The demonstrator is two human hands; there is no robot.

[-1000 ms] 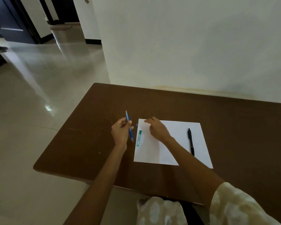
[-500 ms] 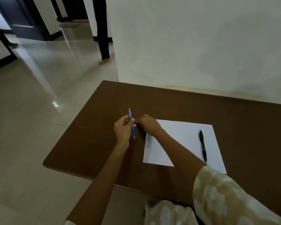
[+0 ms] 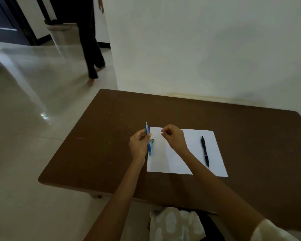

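Left hand point(image 3: 139, 145) grips blue pen point(image 3: 147, 130) upright at paper point(image 3: 165, 160) edge.
Right hand point(image 3: 175, 139) — above paper, fingers curled, tips pinched together; contents indiscernible.

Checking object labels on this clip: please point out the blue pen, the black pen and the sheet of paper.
blue pen point(image 3: 147, 128): head view, upper barrel.
black pen point(image 3: 205, 151): head view, middle of the barrel.
sheet of paper point(image 3: 195, 141): head view, bare area left of the black pen.

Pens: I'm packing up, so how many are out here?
2. A blue pen in the left hand, beside the paper; a black pen lying on its right side. A green piece by the blue pen is unclear.
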